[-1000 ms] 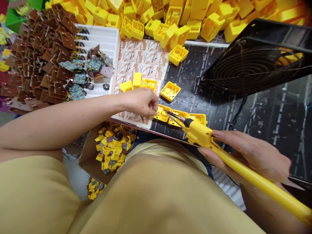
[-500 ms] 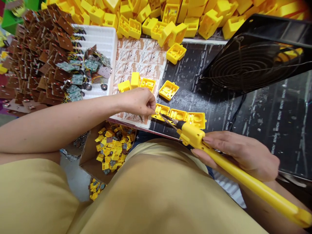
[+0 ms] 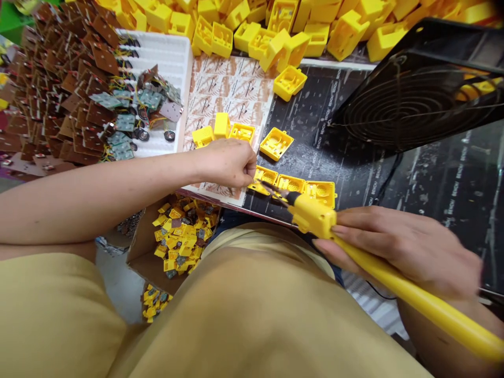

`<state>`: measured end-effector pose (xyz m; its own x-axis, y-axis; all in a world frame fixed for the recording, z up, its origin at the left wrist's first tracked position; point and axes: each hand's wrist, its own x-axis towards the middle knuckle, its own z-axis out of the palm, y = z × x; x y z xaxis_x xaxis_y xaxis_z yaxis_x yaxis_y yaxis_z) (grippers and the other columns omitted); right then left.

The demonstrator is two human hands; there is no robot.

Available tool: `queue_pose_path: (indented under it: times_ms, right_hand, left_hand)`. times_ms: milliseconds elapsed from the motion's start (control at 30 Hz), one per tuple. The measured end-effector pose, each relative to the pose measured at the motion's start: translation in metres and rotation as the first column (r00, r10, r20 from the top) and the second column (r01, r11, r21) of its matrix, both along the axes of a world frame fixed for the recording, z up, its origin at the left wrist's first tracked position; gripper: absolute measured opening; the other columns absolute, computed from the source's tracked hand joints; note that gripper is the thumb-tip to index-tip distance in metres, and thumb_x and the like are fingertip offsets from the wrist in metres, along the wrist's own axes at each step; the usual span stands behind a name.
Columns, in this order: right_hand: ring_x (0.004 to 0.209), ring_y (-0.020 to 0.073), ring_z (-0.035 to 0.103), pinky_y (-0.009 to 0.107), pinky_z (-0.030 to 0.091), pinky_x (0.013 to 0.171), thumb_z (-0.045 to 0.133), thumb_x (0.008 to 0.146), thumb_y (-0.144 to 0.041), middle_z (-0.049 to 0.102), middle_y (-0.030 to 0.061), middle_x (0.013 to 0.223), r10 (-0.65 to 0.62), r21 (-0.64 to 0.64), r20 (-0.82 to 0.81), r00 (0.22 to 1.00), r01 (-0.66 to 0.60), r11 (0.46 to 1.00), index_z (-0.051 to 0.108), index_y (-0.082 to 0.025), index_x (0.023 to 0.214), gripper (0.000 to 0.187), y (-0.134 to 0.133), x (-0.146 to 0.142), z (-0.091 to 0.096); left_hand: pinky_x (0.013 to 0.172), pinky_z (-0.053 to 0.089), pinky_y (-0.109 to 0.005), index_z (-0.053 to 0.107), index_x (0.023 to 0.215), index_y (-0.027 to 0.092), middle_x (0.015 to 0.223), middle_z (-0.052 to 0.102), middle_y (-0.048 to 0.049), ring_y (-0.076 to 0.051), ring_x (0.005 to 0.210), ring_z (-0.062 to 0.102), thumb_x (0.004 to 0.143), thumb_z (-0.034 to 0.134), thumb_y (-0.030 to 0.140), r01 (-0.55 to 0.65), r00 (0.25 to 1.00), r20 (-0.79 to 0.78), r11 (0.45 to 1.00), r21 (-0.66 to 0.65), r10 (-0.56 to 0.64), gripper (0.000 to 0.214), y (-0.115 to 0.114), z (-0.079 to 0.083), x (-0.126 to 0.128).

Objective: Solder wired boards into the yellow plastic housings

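Long yellow plastic tool with a black collar (image 3: 313,216): in front of the near edge of the black work board with white lettering (image 3: 437,173), angled over it.
Change: compared with 1.0 s ago, the tool's slim metal tip (image 3: 275,189) has edged leftward along the row of 3 open yellow plastic cases (image 3: 321,193) — by my judgement, the work is now centred on the left case (image 3: 270,174).
Tip contact: blurred; over the left case, but I cannot tell whether it touches.
Pointing: tip to the left and away from the body, towards the left hand (image 3: 235,161).
Long axis: a slant from the lower right, where the back end runs out of view, up to the tip.
Right hand (image 3: 413,247): grasping the tool's body, thumb below and fingers above, partly blurred.
Left hand grip: fingers curled together just beside the left case — whether they pinch anything, I cannot tell.
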<state>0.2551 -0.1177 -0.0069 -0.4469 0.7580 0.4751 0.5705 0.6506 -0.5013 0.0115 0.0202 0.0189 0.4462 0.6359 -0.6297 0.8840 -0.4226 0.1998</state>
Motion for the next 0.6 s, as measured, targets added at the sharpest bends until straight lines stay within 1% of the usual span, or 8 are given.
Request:
queue_pose_path:
  times_ms: [100, 233, 333, 433, 533, 600]
  right_hand:
    - [0.074, 0.0089, 0.069, 0.020, 0.059, 0.072, 0.058, 0.105, -0.037, 0.070, 0.0037, 0.079, -0.037, -0.050, 0.009, 0.999, 0.038, 0.998, 0.062, -0.020, 0.089, 0.024, -0.003, 0.009, -0.005]
    - [0.074, 0.0091, 0.069, 0.020, 0.059, 0.070, 0.059, 0.105, -0.036, 0.070, 0.0035, 0.078, -0.054, -0.041, -0.013, 0.998, 0.054, 0.998, 0.063, -0.021, 0.088, 0.023, -0.004, 0.011, -0.013]
    - [0.071, 0.0105, 0.068, 0.022, 0.058, 0.063, 0.056, 0.106, -0.043, 0.070, 0.0034, 0.077, -0.110, -0.058, -0.025, 0.994, 0.108, 0.992, 0.064, -0.023, 0.086, 0.030, -0.006, 0.011, -0.017]
    - [0.070, 0.0110, 0.069, 0.022, 0.058, 0.063, 0.056, 0.105, -0.045, 0.069, 0.0028, 0.074, -0.098, -0.072, -0.001, 0.995, 0.097, 0.993, 0.063, -0.023, 0.083, 0.033, -0.007, 0.013, -0.017]
    - [0.071, 0.0113, 0.070, 0.021, 0.060, 0.066, 0.060, 0.104, -0.040, 0.071, 0.0031, 0.076, -0.058, -0.054, -0.012, 0.998, 0.058, 0.997, 0.063, -0.022, 0.084, 0.027, -0.005, 0.010, -0.015]
    - [0.071, 0.0109, 0.070, 0.021, 0.061, 0.067, 0.068, 0.099, -0.030, 0.071, 0.0011, 0.076, -0.011, -0.010, -0.051, 0.999, 0.011, 1.000, 0.062, -0.022, 0.089, 0.014, -0.002, 0.005, -0.014]
  left_hand:
    - [0.073, 0.040, -0.027, 0.081, 0.091, 0.018, 0.073, 0.072, 0.0000, -0.016, 0.072, 0.064, 0.082, 0.067, 0.019, 0.020, 1.000, 0.010, 1.000, 0.003, -0.020, 0.016, 0.000, 0.001, 0.000]
    - [0.070, 0.040, -0.027, 0.081, 0.087, 0.019, 0.074, 0.072, -0.0004, -0.016, 0.073, 0.065, 0.081, 0.069, 0.021, 0.054, 0.999, -0.001, 0.998, 0.039, -0.054, 0.014, 0.001, -0.002, 0.000]
    - [0.069, 0.040, -0.027, 0.081, 0.084, 0.019, 0.080, 0.074, -0.0021, -0.017, 0.077, 0.066, 0.080, 0.069, 0.020, 0.083, 0.996, 0.011, 0.994, 0.068, -0.083, 0.013, 0.001, -0.004, 0.000]
    - [0.069, 0.040, -0.026, 0.081, 0.085, 0.018, 0.085, 0.075, -0.0031, -0.017, 0.081, 0.067, 0.080, 0.067, 0.017, 0.108, 0.994, 0.013, 0.991, 0.085, -0.109, 0.014, 0.000, -0.005, 0.001]
    - [0.070, 0.040, -0.027, 0.081, 0.086, 0.018, 0.087, 0.076, -0.0034, -0.018, 0.082, 0.067, 0.080, 0.067, 0.017, 0.119, 0.993, 0.015, 0.989, 0.086, -0.121, 0.015, -0.001, -0.005, 0.001]
    - [0.069, 0.040, -0.027, 0.080, 0.085, 0.018, 0.088, 0.076, -0.0037, -0.018, 0.082, 0.067, 0.080, 0.068, 0.017, 0.120, 0.992, 0.026, 0.988, 0.093, -0.123, 0.014, -0.001, -0.006, 0.000]
